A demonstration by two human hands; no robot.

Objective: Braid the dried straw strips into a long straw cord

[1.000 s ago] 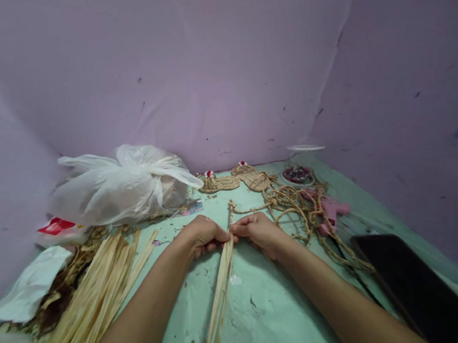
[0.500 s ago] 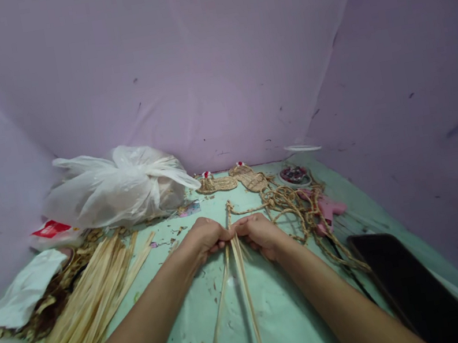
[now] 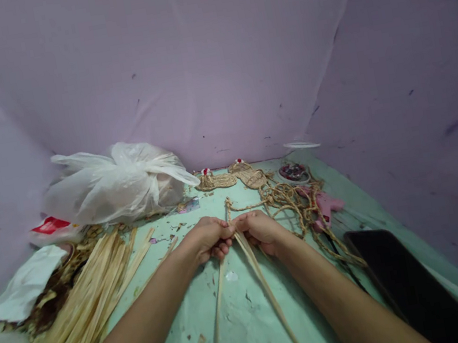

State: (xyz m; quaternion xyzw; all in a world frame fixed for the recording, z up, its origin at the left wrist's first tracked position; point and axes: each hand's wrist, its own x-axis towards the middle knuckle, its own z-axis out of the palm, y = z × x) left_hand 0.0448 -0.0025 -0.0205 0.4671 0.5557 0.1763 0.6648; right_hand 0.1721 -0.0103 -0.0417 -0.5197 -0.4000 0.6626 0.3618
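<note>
My left hand (image 3: pixel 207 238) and my right hand (image 3: pixel 257 229) meet at the middle of the pale green table (image 3: pixel 244 315), both pinched on long pale straw strips (image 3: pixel 266 288). The strips fan out from my fingers toward me, one under the left hand, one slanting right. A twisted straw cord (image 3: pixel 235 208) runs from the pinch away to a tangle of braided rope (image 3: pixel 296 204) at the right.
A heap of loose straw strips (image 3: pixel 80 307) lies at the left, with a white plastic bag (image 3: pixel 121 183) behind it. Small woven straw pieces (image 3: pixel 234 177), a pink object (image 3: pixel 325 206) and a small dish (image 3: pixel 294 172) sit at the back. A black slab (image 3: pixel 406 282) lies at the right.
The straw strips, bunched together a second ago, have spread apart; one now slants to the right. Both hands stay pinched at the same spot.
</note>
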